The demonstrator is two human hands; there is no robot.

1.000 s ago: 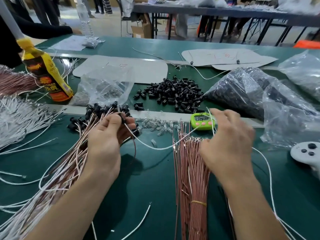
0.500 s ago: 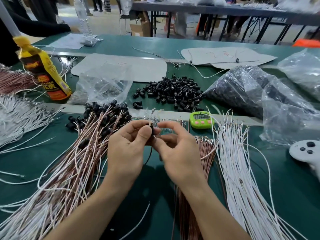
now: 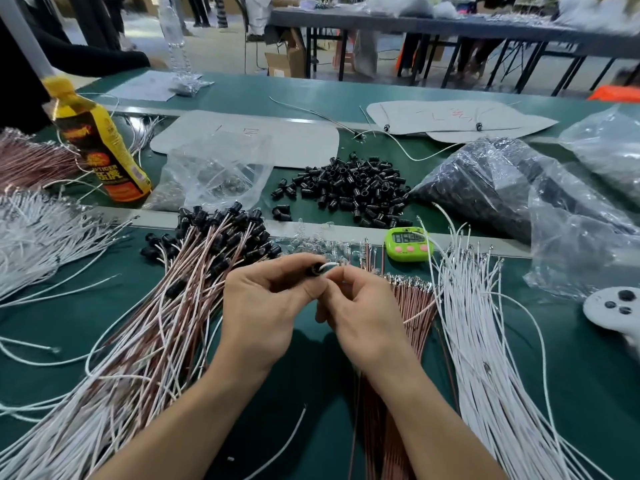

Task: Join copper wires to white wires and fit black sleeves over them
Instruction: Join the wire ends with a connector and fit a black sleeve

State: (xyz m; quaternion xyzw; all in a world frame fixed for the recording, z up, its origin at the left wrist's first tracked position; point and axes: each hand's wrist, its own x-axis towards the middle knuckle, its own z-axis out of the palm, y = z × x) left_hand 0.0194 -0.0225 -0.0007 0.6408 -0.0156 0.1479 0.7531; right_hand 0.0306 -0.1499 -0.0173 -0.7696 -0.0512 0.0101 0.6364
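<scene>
Both hands meet over the table [image 3: 581,393], just in front of the green timer [image 3: 408,243]. The left hand [image 3: 263,306] has its grip closed, thumb and forefinger pinching one black sleeve [image 3: 316,269] with its mouth facing right. The right hand [image 3: 360,313] also has its grip closed, fingertips pinching a short bend of white wire [image 3: 330,265] that runs into the sleeve's mouth. The spot is motion-blurred, so I cannot tell whether a copper lead shares that pinch or how deep the wire sits. Risks, as I judge them:

- The wire is thin and already bowed, so a push from too far back would likely kink it rather than drive it in.
- A skewed entry could catch the joint on the sleeve's rim and pull it apart.
- The sleeve is small and smooth, and a loosened pinch could drop it among the finished leads [image 3: 156,334] to the left, where it would be hard to pick out.
- The right wrist hangs just above the loose copper wires [image 3: 415,306], with the spare white wires [image 3: 485,358] beside them, so a wide pull could snag or scatter either bundle.
- The pile of loose sleeves [image 3: 349,188] lies well beyond reach of any stray motion.
</scene>
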